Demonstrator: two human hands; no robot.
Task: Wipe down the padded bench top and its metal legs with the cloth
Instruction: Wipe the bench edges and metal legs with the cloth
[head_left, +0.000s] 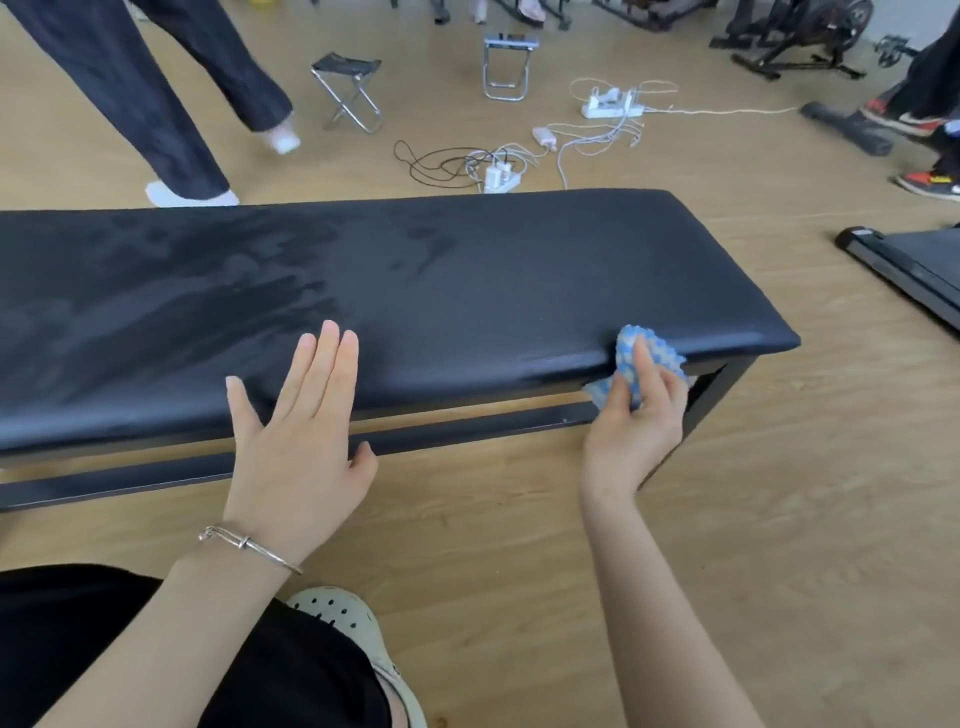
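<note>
Two hands work a black padded bench (467, 280): the right hand (636, 415) pinches a blue-and-white cloth (631, 358) against the cushion's near edge by the right leg (711, 395), best drawn along with steady pressure. The left hand (296, 426) rests flat, fingers straight and relaxed, bracing the top, both arms reaching forward.

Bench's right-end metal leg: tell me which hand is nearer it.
Right. The right hand, gripping the cloth, is just beside the leg; the left hand rests flat on the pad, well to its left.
</note>
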